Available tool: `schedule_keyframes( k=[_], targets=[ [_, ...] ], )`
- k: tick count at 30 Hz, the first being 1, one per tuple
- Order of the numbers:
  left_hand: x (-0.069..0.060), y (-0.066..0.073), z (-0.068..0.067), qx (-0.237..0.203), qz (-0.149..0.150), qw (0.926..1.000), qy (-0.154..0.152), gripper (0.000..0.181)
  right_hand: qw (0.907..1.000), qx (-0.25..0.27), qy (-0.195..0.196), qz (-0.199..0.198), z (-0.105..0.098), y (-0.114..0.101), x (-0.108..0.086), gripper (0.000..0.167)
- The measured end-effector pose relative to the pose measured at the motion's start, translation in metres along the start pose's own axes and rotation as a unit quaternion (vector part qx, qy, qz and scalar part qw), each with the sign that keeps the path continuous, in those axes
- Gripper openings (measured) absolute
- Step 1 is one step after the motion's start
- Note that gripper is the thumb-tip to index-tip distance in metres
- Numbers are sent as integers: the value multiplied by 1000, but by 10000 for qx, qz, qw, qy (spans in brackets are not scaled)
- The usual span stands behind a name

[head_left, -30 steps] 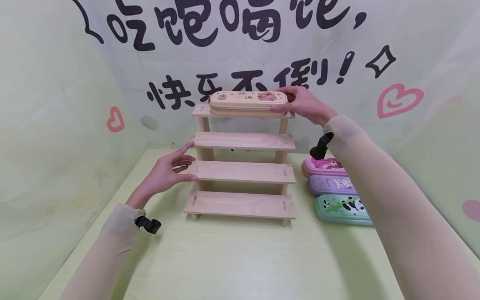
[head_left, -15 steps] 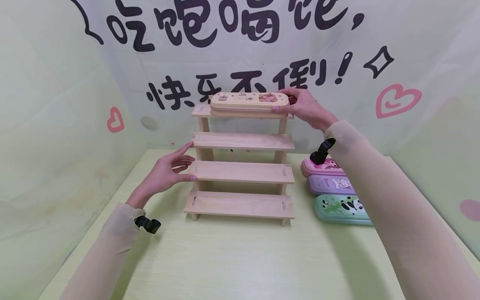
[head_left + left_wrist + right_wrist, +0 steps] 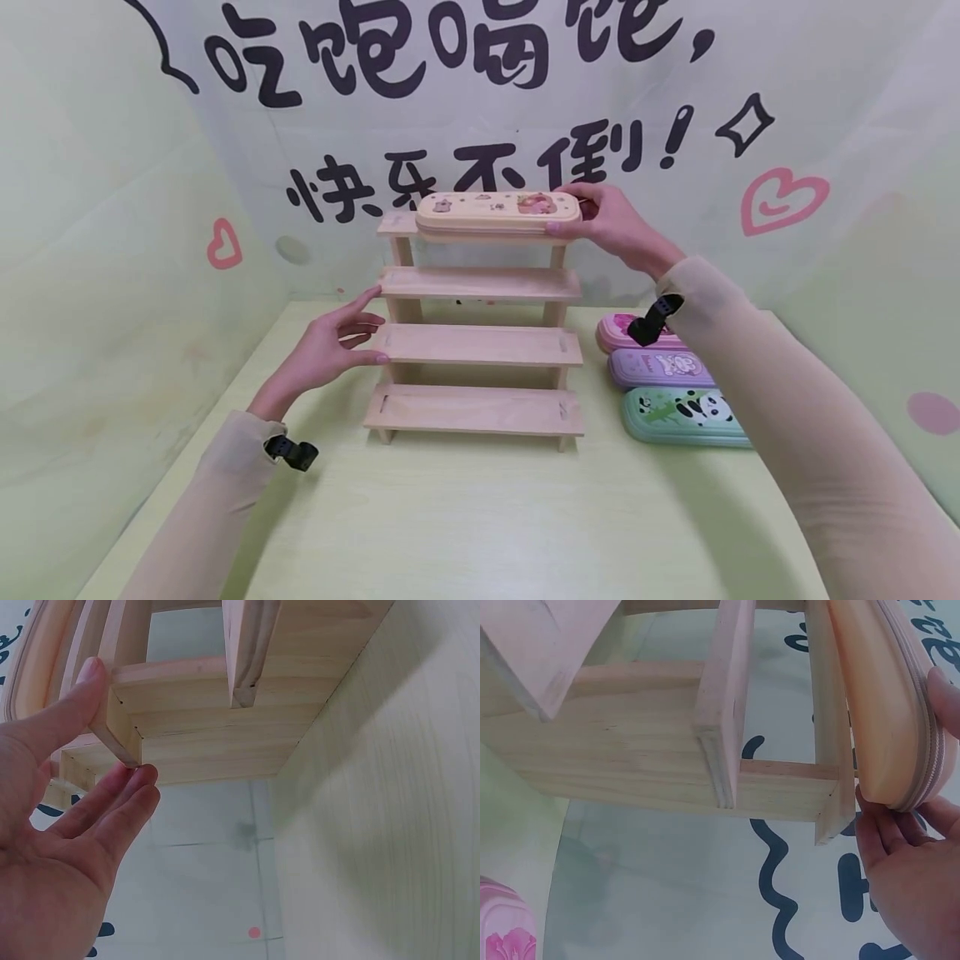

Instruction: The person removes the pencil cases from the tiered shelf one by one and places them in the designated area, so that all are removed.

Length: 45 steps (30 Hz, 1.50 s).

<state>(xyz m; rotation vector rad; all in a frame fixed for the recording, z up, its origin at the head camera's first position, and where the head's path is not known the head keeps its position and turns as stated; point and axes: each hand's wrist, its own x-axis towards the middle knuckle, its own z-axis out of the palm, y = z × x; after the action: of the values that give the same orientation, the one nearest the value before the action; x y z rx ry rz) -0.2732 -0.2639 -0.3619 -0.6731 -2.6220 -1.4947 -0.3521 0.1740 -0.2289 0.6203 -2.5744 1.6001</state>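
A cream zipped pencil case (image 3: 480, 213) with cartoon prints lies lengthwise at the top board of a four-tier wooden display rack (image 3: 480, 343). My right hand (image 3: 617, 227) grips its right end, thumb on the front side and fingers behind. In the right wrist view, the case's peach side (image 3: 881, 705) runs close along the top board; whether they touch is unclear there. My left hand (image 3: 326, 346) holds the rack's left side at the middle tiers. The left wrist view shows its thumb and fingers around the end of a board (image 3: 116, 731).
Right of the rack lie a pink pencil case (image 3: 618, 331), a purple pencil case (image 3: 660, 367) and a green panda pencil case (image 3: 678, 414), partly behind my right forearm. The pale table (image 3: 465, 517) extends in front. A printed backdrop (image 3: 517, 108) stands behind the rack.
The cream pencil case has come slightly forward and now covers the top board's front edge, my right hand moving with it. My left hand stays on the rack. The head view has shifted slightly.
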Motion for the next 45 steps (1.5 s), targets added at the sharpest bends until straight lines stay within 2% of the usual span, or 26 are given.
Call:
schedule_keyframes(
  k=[11,22,28,37,45],
  targets=[
    [1,-2,-1,38,62,10000,-9,106,9990,301,31,-331,-4,8,-22,57],
    [0,-1,0,-24,70,10000,2,106,9997,190,19,-138,-8,11,-49,61],
    [0,-1,-1,-34,46,10000,-7,106,9993,363,57,-119,-8,15,-64,63],
    [0,-1,-1,-2,2,10000,-12,105,9990,302,101,-318,-9,26,-86,59],
    [-1,-2,-1,-41,34,10000,-18,104,9985,407,147,-326,-11,40,-108,58]
  ],
)
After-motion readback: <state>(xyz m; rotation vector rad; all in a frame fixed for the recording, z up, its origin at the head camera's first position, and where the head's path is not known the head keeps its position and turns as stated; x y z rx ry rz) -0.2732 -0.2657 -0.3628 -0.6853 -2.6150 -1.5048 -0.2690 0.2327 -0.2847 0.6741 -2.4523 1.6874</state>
